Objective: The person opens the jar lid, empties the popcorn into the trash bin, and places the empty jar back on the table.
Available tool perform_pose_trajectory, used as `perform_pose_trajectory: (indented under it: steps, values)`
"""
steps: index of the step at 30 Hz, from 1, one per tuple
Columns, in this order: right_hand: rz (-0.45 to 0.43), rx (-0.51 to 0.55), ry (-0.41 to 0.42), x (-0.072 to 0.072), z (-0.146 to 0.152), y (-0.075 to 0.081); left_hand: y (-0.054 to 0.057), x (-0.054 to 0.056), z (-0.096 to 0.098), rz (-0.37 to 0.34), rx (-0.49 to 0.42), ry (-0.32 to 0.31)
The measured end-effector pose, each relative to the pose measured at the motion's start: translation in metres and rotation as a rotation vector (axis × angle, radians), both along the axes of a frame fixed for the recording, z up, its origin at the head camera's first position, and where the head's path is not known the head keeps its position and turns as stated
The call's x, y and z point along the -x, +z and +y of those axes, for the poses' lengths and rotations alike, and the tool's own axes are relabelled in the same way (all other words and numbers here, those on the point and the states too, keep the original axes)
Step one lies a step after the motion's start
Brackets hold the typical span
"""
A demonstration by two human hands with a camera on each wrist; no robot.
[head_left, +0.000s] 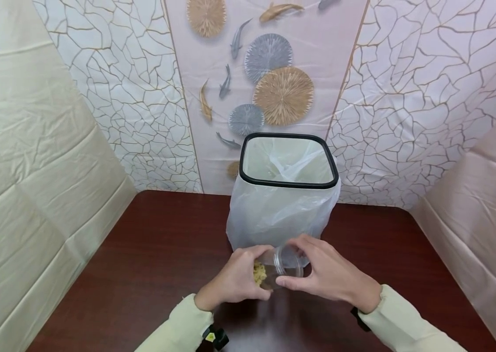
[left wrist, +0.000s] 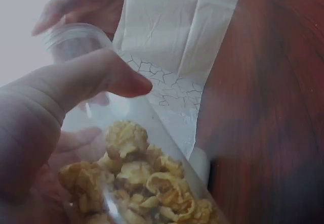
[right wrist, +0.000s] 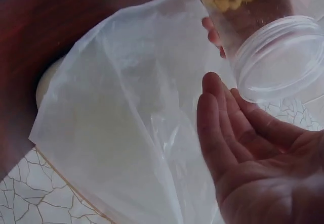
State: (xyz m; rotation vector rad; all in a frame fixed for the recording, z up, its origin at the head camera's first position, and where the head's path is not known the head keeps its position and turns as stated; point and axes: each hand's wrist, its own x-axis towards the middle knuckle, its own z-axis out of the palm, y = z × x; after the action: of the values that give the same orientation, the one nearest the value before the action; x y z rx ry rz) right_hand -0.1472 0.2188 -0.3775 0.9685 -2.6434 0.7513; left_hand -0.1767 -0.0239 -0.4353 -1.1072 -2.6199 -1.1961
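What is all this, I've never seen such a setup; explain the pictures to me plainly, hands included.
There is no machine here, just a person's two bare hands. The wide picture comes from a camera worn on the head, looking forward and down. The two close ones come from cameras worn on the wrists, one left and one right.

On the dark reddish table stands a bin with a black rim and a whitish plastic bag. In front of it, the left hand grips a clear jar tipped sideways, with yellow popcorn-like pieces inside. The right hand is at the jar's ringed end; whether it touches is hard to tell.
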Motion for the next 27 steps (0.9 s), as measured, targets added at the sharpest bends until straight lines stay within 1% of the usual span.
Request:
perform_pose_trajectory:
  steps: [3, 5, 10, 15, 21, 25, 27]
  values:
    - [-0.012, 0.024, -0.021, 0.003, -0.003, -0.003, 0.002, -0.001, 0.000, 0.034, 0.018, 0.038]
    - [-0.014, 0.049, -0.016, 0.005, -0.004, -0.004, 0.003, -0.002, 0.000, 0.058, 0.038, 0.055]
    - [-0.020, 0.100, 0.032, 0.009, -0.005, -0.007, 0.002, -0.003, -0.002, 0.096, 0.065, 0.053]
    - [0.032, 0.129, 0.091, 0.011, -0.003, -0.010, 0.003, -0.002, -0.005, 0.135, 0.066, 0.041]
    - [0.112, 0.151, 0.174, 0.013, -0.004, -0.013, 0.003, 0.001, -0.008, 0.117, 0.046, 0.006]
    - [0.130, 0.137, 0.210, 0.013, -0.005, -0.014, 0.000, 0.005, -0.010, 0.094, 0.026, -0.046]
    - [0.159, 0.110, 0.231, 0.012, -0.005, -0.013, -0.001, 0.008, -0.011, 0.070, 0.023, -0.081]
